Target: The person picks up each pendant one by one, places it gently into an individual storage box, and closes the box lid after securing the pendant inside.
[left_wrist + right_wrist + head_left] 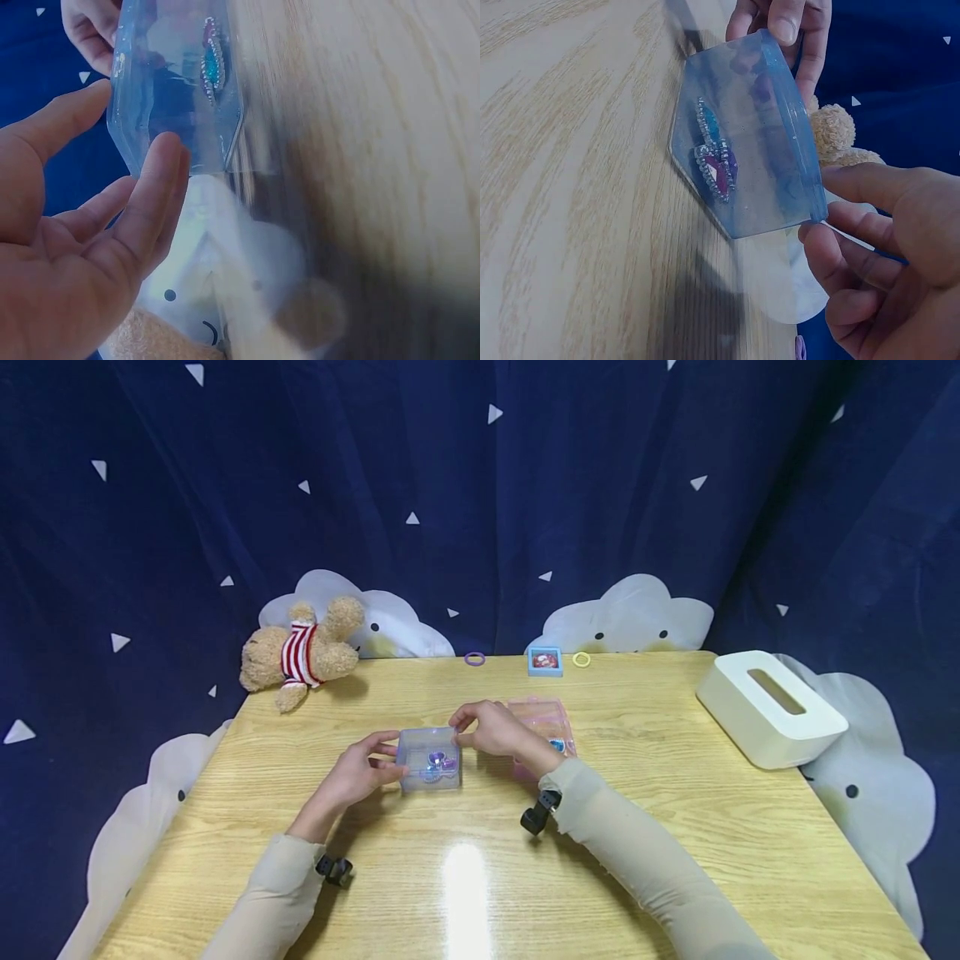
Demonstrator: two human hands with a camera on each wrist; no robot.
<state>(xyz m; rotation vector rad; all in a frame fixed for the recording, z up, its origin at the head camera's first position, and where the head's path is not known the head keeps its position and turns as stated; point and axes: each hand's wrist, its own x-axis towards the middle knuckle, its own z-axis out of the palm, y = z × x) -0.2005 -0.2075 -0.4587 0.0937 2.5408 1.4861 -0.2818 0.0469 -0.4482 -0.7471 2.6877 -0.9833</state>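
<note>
A small see-through blue plastic box [420, 747] is between my two hands, its lid closed. Inside lie a few jewelled trinkets [717, 161] with purple, pink and teal stones edged in tiny clear beads. My left hand [365, 772] holds the left side of the box, thumb toward the front and fingers toward the back. At the far right corner, my right hand [491, 729] pinches the rim between thumb and fingers. Beneath the right wrist lies a pink see-through case [542, 714], partly hidden, with a blue trinket [557, 745] in it.
Along the table's back edge lie a purple ring [475, 658], a light-blue framed square [545, 662] and a yellow ring [581, 659]. A teddy bear [303, 652] lies at the back left. A white tissue box [772, 708] stands on the right.
</note>
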